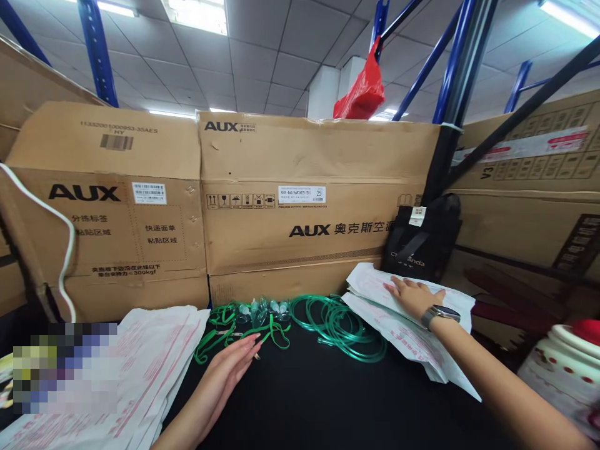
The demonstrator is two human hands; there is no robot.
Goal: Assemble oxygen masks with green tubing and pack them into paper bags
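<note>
My left hand (233, 362) is over the black tabletop, fingers stretched out and holding nothing. Just beyond its fingertips lie green elastic straps (276, 334) and several clear plastic masks (257, 310). A coil of green clear tubing (340, 328) rests to the right of them. My right hand (415, 297), with a watch on the wrist, lies with spread fingers on white printed paper packages (403, 337) at the right. Another stack of white packages with red print (140, 356) lies to the left of my left forearm.
AUX cardboard boxes (300, 250) stand along the back. A black bag (422, 244) leans at the back right, near a blue rack post (452, 75). A white cable (71, 250) hangs at the left. A white container with a red top (562, 362) stands at the right edge.
</note>
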